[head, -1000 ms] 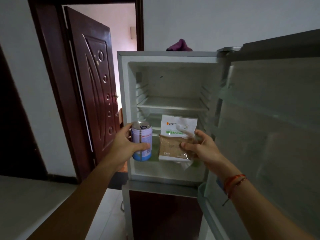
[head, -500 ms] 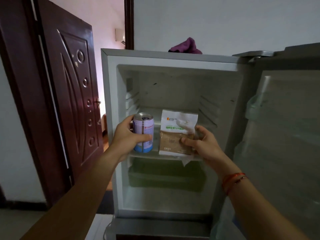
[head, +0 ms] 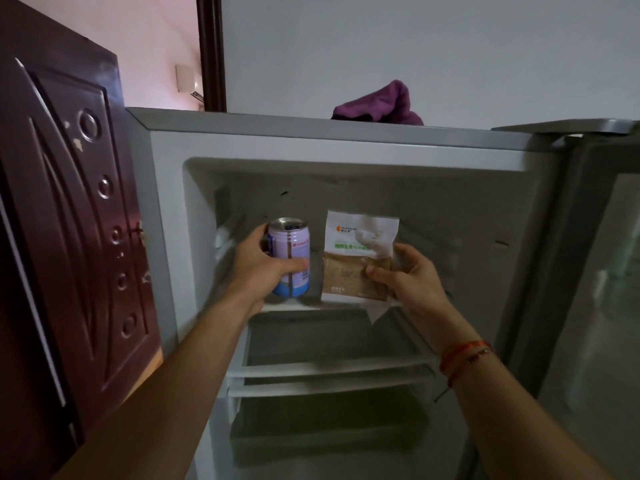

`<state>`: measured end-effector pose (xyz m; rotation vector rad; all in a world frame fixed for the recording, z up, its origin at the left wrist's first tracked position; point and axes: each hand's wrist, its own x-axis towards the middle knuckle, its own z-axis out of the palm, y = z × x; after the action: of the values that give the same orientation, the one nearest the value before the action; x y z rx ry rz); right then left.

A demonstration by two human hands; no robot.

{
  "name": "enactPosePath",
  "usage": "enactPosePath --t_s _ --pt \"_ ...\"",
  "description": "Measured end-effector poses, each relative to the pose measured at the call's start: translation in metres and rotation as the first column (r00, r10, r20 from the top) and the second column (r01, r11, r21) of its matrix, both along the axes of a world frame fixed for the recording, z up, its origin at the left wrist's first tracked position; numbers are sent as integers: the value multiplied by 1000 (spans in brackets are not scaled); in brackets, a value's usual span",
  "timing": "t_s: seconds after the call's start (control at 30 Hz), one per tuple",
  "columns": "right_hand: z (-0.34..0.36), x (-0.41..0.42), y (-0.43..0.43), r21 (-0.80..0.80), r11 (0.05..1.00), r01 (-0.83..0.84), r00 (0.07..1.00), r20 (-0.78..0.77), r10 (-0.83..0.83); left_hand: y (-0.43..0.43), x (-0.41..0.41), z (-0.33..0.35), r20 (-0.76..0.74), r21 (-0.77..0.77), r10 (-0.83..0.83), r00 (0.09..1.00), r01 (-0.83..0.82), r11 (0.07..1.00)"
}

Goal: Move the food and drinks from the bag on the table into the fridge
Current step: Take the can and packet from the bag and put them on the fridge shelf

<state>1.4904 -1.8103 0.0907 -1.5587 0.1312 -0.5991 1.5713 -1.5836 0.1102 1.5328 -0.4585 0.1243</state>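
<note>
Standing upright at the upper compartment of the open grey fridge [head: 311, 143], a pale lilac-and-blue metal drink can [head: 292, 251] is wrapped by the fingers and thumb of the left hand [head: 258, 268]. Whether its base touches the white shelf [head: 311, 306] cannot be told. Its red label mark is too blurred to read.

Just beside it, the right hand [head: 407, 277] pinches a flat white plastic packet of brown food [head: 353, 268], with the thumb on the front. The packet carries a round orange logo and green print, both illegible.

A crumpled purple cloth [head: 377, 105] lies on the fridge top, partly hidden. The fridge door [head: 595, 289] is cut off at the right.
</note>
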Motion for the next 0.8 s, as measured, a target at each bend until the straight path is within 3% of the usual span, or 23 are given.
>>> enactPosePath --t_s 0.4,0.67,0.8 --pt "15 94 -39 138 990 -25 1000 -4 26 -47 90 -3 -24 -8 60 998 -60 998" --pt "22 138 -54 -94 996 -10 1000 -22 8 -65 129 -9 -23 51 91 996 -90 995" --pt "23 153 -60 -126 992 -24 999 -46 18 -67 143 -13 -68 81 83 994 -77 994"
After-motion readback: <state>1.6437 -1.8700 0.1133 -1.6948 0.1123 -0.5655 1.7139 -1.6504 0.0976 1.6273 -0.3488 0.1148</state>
